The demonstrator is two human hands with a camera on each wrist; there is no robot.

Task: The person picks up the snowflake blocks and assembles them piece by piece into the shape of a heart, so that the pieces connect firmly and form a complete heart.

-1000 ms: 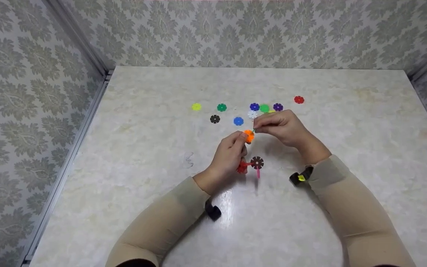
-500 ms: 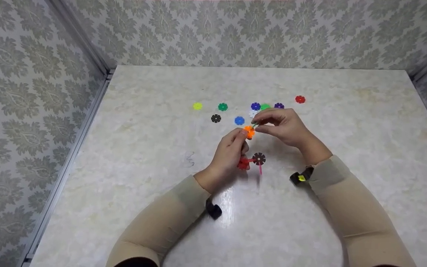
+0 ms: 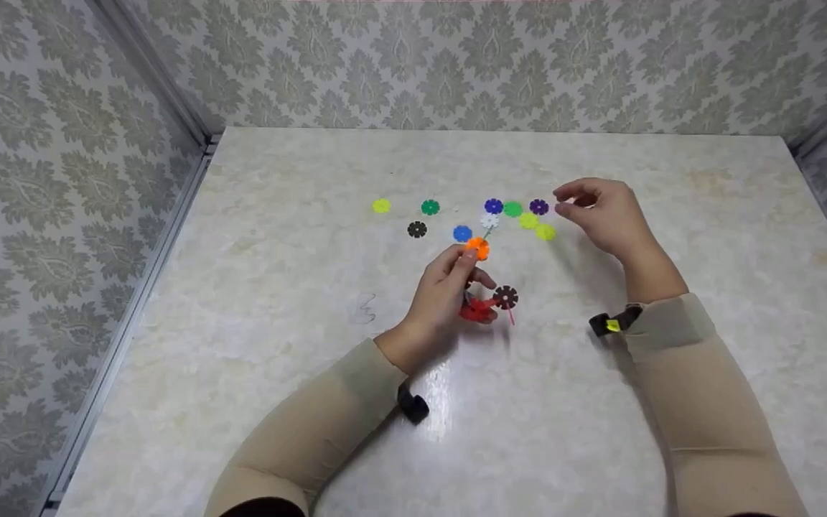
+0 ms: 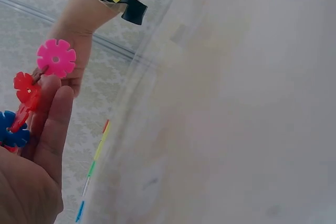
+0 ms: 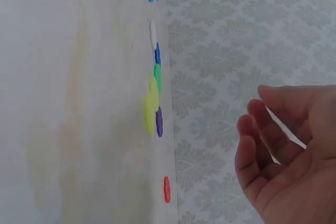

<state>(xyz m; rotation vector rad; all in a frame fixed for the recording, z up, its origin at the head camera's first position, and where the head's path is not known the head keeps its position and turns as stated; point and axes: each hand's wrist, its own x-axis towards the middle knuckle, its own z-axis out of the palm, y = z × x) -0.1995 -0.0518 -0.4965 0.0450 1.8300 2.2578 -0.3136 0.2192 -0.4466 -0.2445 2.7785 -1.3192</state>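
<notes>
My left hand (image 3: 446,294) pinches an orange notched disc (image 3: 479,249) that is part of a chain of joined discs. A thin green disc stands edge-on at its top, and red discs (image 3: 477,310), a brown disc (image 3: 505,297) and a pink disc (image 3: 511,316) hang below beside the palm. In the left wrist view the pink disc (image 4: 56,59), a red disc (image 4: 27,90) and a blue disc (image 4: 14,129) show by the fingers. My right hand (image 3: 604,215) is over the table near a purple disc (image 3: 539,207), fingers bent apart with nothing between them.
Loose discs lie along the back: yellow (image 3: 381,206), green (image 3: 430,207), black (image 3: 417,230), light blue (image 3: 462,233), white (image 3: 489,221), dark blue (image 3: 493,206), light green (image 3: 512,209) and two yellow (image 3: 528,220) near the purple one. Patterned walls (image 3: 442,64) stand behind and left.
My right hand has let go of the green disc and moved right and back, uncovering the yellow discs and now covering the red one. The left hand's lower fingers have spread; the chain tilts slightly.
</notes>
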